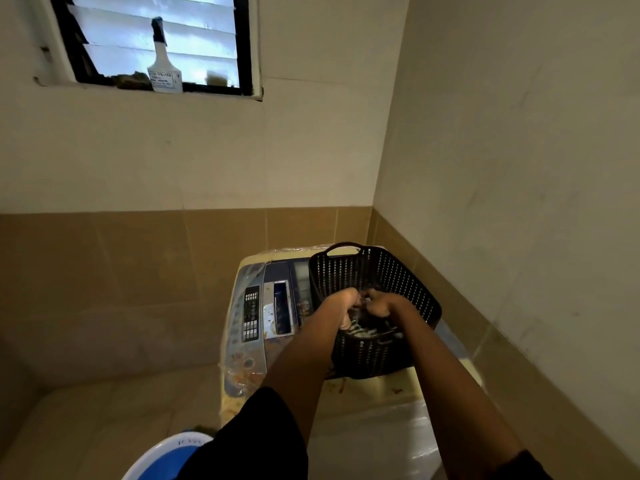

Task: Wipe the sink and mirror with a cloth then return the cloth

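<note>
A black perforated plastic basket [388, 271] stands on top of a washing machine [263, 306] in the corner of the room. Both my hands reach into it. My left hand [346, 301] and my right hand [381, 304] are close together, fingers curled around a crumpled cloth [362, 329] with dark and light stripes that lies inside the basket. Most of the cloth is hidden by my hands and the basket wall. No sink or mirror is in view.
The washing machine's control panel [251, 317] faces up at left, under a plastic cover. A white spray bottle [162, 64] stands on the louvre window sill. A blue and white bucket [162, 459] sits at bottom left. Tiled walls close in behind and to the right.
</note>
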The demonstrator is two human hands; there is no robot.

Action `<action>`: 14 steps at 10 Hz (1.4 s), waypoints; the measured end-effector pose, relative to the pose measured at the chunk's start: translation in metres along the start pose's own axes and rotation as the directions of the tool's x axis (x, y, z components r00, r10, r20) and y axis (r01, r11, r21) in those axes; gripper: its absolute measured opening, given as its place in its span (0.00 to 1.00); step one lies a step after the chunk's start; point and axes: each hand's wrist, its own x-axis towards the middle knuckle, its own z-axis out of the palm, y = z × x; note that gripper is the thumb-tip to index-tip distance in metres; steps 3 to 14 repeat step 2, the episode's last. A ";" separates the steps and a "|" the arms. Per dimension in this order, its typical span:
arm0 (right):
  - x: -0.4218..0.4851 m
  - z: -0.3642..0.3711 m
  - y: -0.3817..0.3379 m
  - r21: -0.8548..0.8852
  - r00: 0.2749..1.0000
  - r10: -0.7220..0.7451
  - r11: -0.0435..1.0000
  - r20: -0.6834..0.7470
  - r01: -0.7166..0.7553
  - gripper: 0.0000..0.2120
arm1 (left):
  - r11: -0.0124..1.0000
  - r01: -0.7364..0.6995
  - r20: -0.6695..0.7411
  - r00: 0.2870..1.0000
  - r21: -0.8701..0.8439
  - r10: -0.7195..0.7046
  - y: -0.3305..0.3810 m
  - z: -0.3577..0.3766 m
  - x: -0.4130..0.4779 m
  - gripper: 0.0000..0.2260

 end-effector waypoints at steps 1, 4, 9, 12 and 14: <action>-0.009 -0.004 -0.008 0.029 0.998 -0.021 0.999 -0.065 0.023 0.23 | 1.000 -0.021 -0.054 0.998 -0.021 0.020 0.000 0.003 -0.015 0.16; -0.010 -0.006 -0.014 0.050 0.989 -0.046 0.997 -0.141 0.054 0.17 | 0.983 -0.180 -0.132 0.974 0.040 0.184 0.001 0.006 -0.012 0.26; -0.010 -0.006 -0.014 0.050 0.989 -0.046 0.997 -0.141 0.054 0.17 | 0.983 -0.180 -0.132 0.974 0.040 0.184 0.001 0.006 -0.012 0.26; -0.010 -0.006 -0.014 0.050 0.989 -0.046 0.997 -0.141 0.054 0.17 | 0.983 -0.180 -0.132 0.974 0.040 0.184 0.001 0.006 -0.012 0.26; -0.010 -0.006 -0.014 0.050 0.989 -0.046 0.997 -0.141 0.054 0.17 | 0.983 -0.180 -0.132 0.974 0.040 0.184 0.001 0.006 -0.012 0.26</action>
